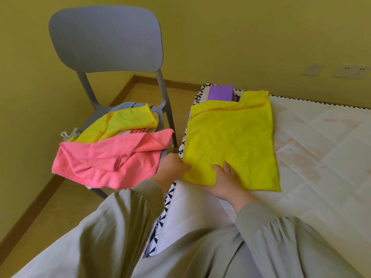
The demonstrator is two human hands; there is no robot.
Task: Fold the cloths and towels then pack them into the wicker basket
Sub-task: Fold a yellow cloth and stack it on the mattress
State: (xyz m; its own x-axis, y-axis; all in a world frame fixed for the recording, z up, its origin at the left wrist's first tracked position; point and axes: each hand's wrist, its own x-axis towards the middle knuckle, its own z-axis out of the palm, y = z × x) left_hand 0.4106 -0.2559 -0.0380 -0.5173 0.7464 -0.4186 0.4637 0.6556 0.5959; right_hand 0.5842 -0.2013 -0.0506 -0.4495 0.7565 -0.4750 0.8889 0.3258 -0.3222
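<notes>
A yellow cloth (232, 141) lies spread on the near left corner of the mattress (325, 157), its far edge folded over. My left hand (172, 167) pinches the cloth's near left corner at the mattress edge. My right hand (226, 181) grips the near edge a little to the right, with the fabric bunched under the fingers. On the grey chair (106, 41) to the left sits a pile: a pink towel (112, 159) in front, a second yellow cloth (120, 123) behind it, and white and grey cloths underneath. No wicker basket is in view.
A folded purple cloth (220, 92) lies at the mattress's far left corner, partly under the yellow cloth. A yellow wall stands behind, with sockets (349, 71) at the right. A wooden floor (40, 213) shows between chair and mattress.
</notes>
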